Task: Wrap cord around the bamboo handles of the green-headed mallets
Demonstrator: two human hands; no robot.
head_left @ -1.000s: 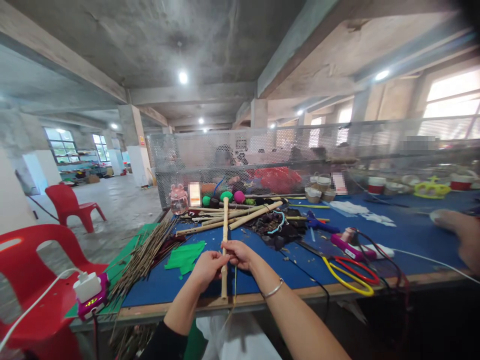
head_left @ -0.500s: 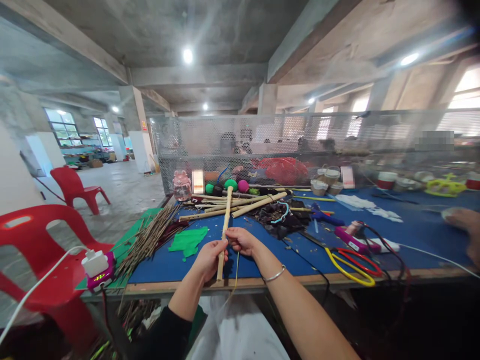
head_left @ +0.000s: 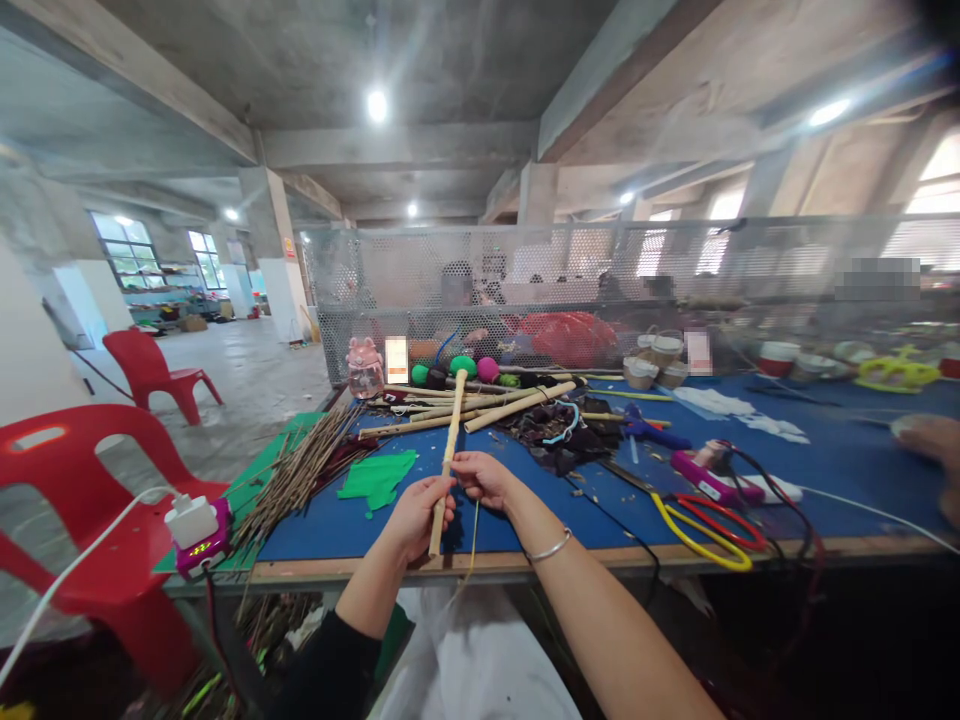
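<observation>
My left hand (head_left: 425, 513) is closed around the lower part of a pale, peeled stick (head_left: 456, 410). The stick points away from me, its near end above the table's front edge and its far end by a green ball of yarn (head_left: 462, 364). My right hand (head_left: 486, 482) touches the stick's right side, just beyond my left fingers. Its fingers are pinched on a thin pale strip (head_left: 475, 540), which hangs down past the table edge. Exactly how the strip meets the stick is hidden by my fingers.
More pale sticks (head_left: 517, 408) lie behind. Thin twigs (head_left: 300, 475) and green cloth pieces (head_left: 375, 478) are at left. Yellow-and-red-handled shears (head_left: 697, 535), a purple device (head_left: 705, 478) and its cables lie right. A red chair (head_left: 82, 500) stands left; another person's hand (head_left: 926, 440) is far right.
The stick's near end has shifted slightly left and tilted a little. Both hands keep nearly the same place and grip.
</observation>
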